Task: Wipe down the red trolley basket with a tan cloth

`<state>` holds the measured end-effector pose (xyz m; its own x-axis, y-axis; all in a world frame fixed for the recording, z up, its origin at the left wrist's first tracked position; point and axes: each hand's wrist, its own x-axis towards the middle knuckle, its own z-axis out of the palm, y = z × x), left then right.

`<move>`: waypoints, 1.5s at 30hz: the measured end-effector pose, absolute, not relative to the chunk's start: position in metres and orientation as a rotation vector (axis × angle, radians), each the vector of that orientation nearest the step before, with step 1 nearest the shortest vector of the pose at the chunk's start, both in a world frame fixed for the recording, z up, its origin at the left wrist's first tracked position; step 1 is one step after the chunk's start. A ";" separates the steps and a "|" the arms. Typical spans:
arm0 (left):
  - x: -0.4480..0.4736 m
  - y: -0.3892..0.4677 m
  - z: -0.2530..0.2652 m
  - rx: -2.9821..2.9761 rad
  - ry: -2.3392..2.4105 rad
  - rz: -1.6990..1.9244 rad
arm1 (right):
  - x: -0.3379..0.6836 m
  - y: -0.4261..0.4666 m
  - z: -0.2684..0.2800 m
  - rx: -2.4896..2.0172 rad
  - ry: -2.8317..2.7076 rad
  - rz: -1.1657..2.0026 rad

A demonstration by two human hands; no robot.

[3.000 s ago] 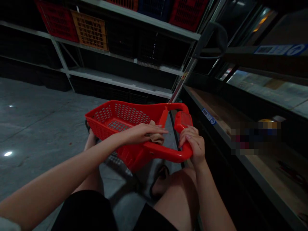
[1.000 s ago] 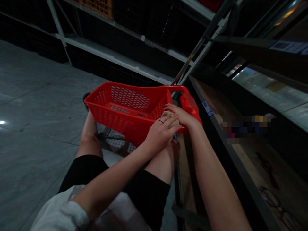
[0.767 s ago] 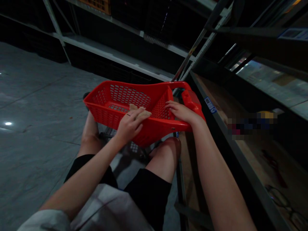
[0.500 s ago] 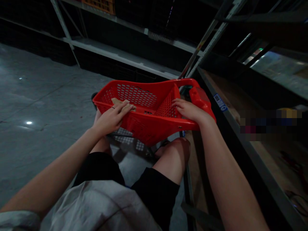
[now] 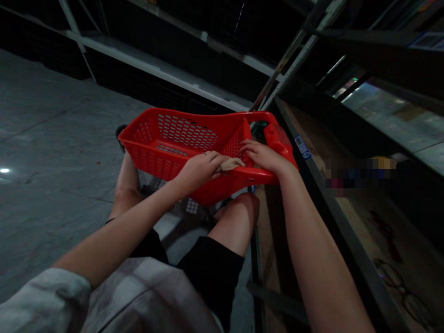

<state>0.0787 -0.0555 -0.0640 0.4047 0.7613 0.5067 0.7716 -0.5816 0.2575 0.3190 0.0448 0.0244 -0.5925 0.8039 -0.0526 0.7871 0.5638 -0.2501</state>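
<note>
A red plastic shopping cart [image 5: 173,159] with perforated sides stands in front of my knees, its handle end at the right. My left hand [image 5: 203,167] is closed on a beige cloth [image 5: 231,163], pressing it against the near rim of the cart. Part of the cloth sticks out beyond my fingertips; the rest is hidden under the hand. Just right of the cloth, my right hand [image 5: 265,157] rests over the same rim near the handle. Its fingers are stretched out and apart over the inside of the basket, and its thumb is out of sight.
A low wooden shelf [image 5: 308,122] with blue-and-white labels [image 5: 302,147] runs along my right. On it lie glasses [image 5: 391,275] and a dark red object [image 5: 386,236]. Metal racking [image 5: 145,62] stands behind the cart. Grey concrete floor [image 5: 45,152] spreads to the left.
My left hand has slid the cloth rightward along the near rim, from the front part of the cart towards my right hand. My right hand keeps its place on the cart.
</note>
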 end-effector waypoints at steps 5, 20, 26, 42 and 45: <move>-0.022 -0.036 -0.095 -2.508 -1.585 -0.712 | 0.307 0.040 0.027 -1.382 -2.735 0.327; 0.087 -0.066 -0.075 -2.506 -0.717 -1.376 | 0.262 -0.021 0.055 -1.373 -2.538 -0.174; 0.091 -0.081 -0.162 -2.470 -0.664 -1.137 | 0.280 -0.069 0.044 -1.589 -2.513 -0.507; 0.102 -0.053 -0.135 -2.344 -0.730 -1.237 | 0.299 -0.044 0.029 -1.434 -2.501 -0.746; 0.096 -0.050 -0.171 -2.551 -0.708 -1.069 | 0.290 -0.040 0.022 -1.374 -2.509 -0.752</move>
